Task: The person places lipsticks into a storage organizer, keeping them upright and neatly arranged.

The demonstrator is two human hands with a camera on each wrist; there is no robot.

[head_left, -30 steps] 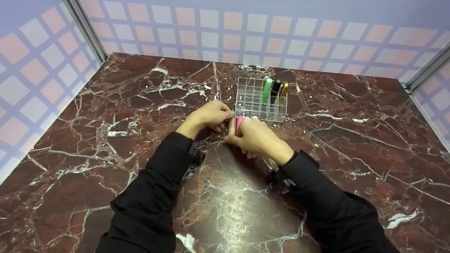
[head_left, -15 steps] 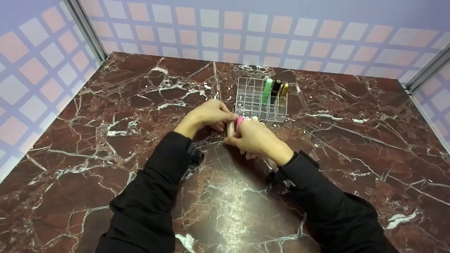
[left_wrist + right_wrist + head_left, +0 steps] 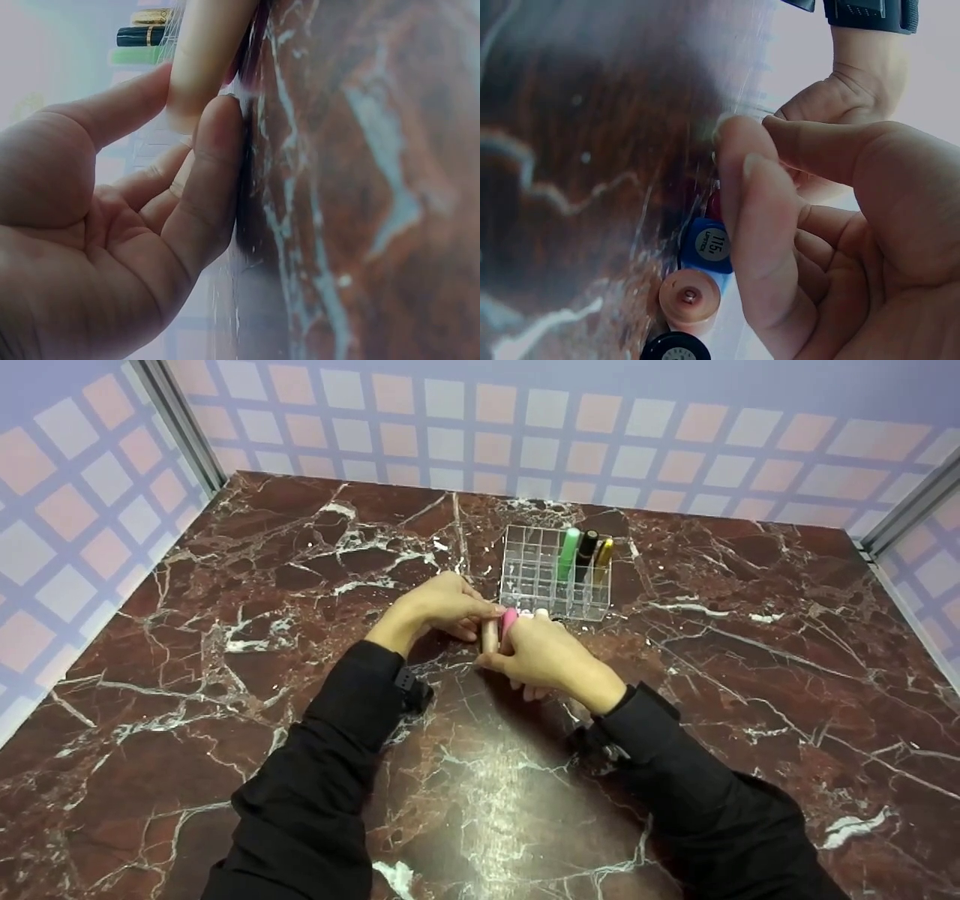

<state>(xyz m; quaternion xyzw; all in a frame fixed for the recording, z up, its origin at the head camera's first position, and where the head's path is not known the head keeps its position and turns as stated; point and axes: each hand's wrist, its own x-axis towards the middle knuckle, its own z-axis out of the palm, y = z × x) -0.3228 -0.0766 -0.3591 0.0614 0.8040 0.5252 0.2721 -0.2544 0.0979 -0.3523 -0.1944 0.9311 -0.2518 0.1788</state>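
Note:
My left hand (image 3: 442,604) pinches the far end of a beige lipstick tube (image 3: 490,636) between thumb and fingers, low over the marble table. In the left wrist view the tube (image 3: 206,52) runs parallel to the tabletop. At its near end is my right hand (image 3: 551,649), fingers and thumb curled about it; the exact contact is hidden. Beside it a pink lipstick (image 3: 508,620) and a white-ended one (image 3: 541,613) stick out past the right hand. The right wrist view shows the ends of a blue lipstick (image 3: 709,244), a rose-gold tube (image 3: 688,296) and a black one (image 3: 676,351) in a row.
Just behind the hands stands a clear compartment organizer (image 3: 504,574). Its right side holds a green tube (image 3: 568,553), a black tube (image 3: 587,555) and a gold tube (image 3: 604,559). Patterned panels (image 3: 465,427) border the table (image 3: 360,517).
My left fingers have shifted slightly right, from the tube's side onto its far end. The beige tube has shifted slightly left. My right hand stays almost still.

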